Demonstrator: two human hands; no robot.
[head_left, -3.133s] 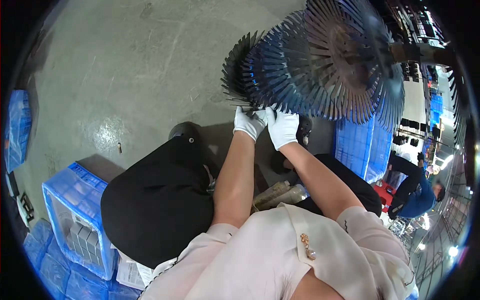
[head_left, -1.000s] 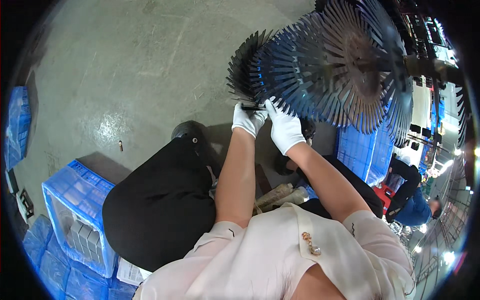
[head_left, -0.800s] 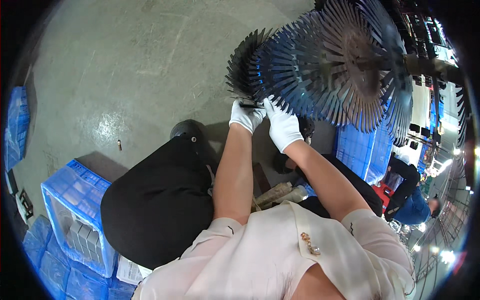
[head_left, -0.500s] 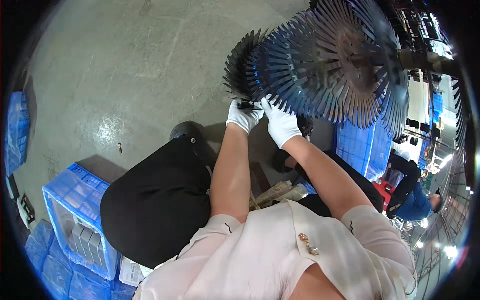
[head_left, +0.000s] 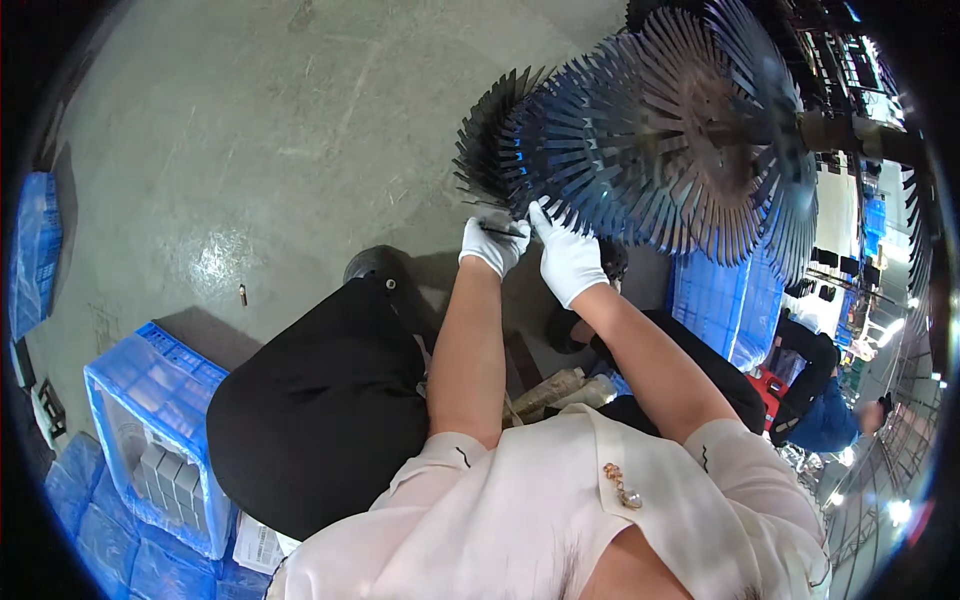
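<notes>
A large round rack (head_left: 620, 150), its stacked tiers fringed with dark flat metal strips pointing outward, stands in front of me to the right. My left hand (head_left: 493, 249), in a white glove, is closed on a thin dark metal strip (head_left: 503, 233) just below the rack's near edge. I cannot tell whether it holds more than one. Close beside it, my gloved right hand (head_left: 572, 262) reaches up to the lowest strips, thumb and fingertips pressed together at the rim. What sits between those fingertips is too small to make out.
A blue plastic crate (head_left: 150, 375) holding grey blocks stands at my lower left, with wrapped blue crates (head_left: 105, 525) below it. More blue crates (head_left: 710, 300) are behind the rack on the right. A person in blue (head_left: 825, 420) is at the far right. A small object (head_left: 242, 294) lies on the floor.
Both hands and the rack sit slightly lower and further right in the picture. The dark strip in my left hand now slants across the fingers. My right hand stays at the rack's rim.
</notes>
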